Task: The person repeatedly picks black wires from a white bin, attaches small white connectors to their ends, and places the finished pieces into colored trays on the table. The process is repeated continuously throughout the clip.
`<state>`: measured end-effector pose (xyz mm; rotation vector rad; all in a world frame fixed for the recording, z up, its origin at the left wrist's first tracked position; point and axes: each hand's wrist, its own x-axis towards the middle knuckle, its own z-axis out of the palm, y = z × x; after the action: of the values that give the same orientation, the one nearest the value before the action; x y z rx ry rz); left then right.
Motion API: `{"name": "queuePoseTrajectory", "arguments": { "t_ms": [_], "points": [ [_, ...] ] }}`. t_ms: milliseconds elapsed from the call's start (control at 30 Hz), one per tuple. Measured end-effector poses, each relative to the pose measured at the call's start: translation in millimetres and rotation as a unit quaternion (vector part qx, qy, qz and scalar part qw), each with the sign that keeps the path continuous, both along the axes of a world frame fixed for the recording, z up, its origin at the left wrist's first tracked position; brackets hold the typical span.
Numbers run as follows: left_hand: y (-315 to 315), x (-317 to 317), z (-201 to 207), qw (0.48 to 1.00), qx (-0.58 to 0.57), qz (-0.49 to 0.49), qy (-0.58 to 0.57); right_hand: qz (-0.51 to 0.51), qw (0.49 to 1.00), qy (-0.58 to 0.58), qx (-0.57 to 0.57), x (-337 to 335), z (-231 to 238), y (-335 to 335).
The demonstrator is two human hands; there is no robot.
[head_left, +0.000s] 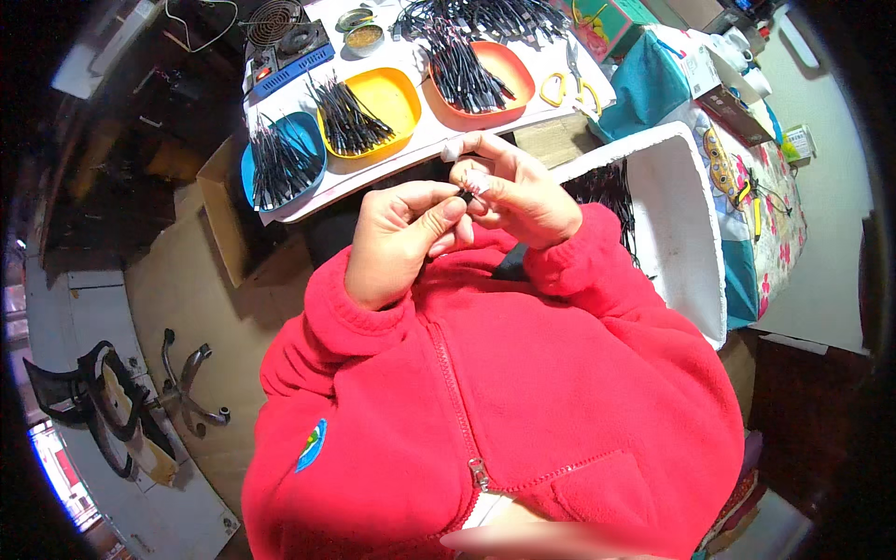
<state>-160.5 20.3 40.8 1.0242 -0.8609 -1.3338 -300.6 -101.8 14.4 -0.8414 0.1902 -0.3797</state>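
Note:
Close together in front of my chest, my left hand and my right hand pinch a small dark piece between their fingertips. Most of it is hidden by the fingers, so its kind is unclear; it looks like the end of a black cable. White wrapping covers some fingertips of my right hand. Beyond my hands, bundles of short black cables lie in a blue tray, a yellow tray and an orange tray on a white table.
A white foam box holding more black cables stands at my right. On the table are yellow-handled scissors, a round tin, a blue device with a coiled plate and a cable pile. Left stands a chair base.

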Motion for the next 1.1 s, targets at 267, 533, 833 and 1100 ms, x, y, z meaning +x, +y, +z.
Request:
{"name": "queuePoseTrajectory", "arguments": {
  "t_ms": [267, 533, 833, 1100],
  "points": [
    [-5.6, 4.9, -3.6, 0.999, 0.031, 0.007, 0.025, -0.019, 0.999, 0.008, -0.05, 1.4, -5.1, -5.7],
    [1.6, 5.4, 1.3, 0.999, 0.044, 0.015, -0.017, -0.136, 0.922, 0.1, -0.348, -5.2, 9.3, -3.0],
    [3.9, 1.7, -0.3, 0.997, 0.061, 0.018, -0.039, -0.268, 0.759, 0.127, -0.58, -1.8, 3.3, 21.2],
    [8.6, 26.6, -0.3, 0.992, 0.114, -0.03, 0.04, -0.25, 0.754, 0.186, -0.578, -23.2, -3.7, -13.2]
  ]
}}
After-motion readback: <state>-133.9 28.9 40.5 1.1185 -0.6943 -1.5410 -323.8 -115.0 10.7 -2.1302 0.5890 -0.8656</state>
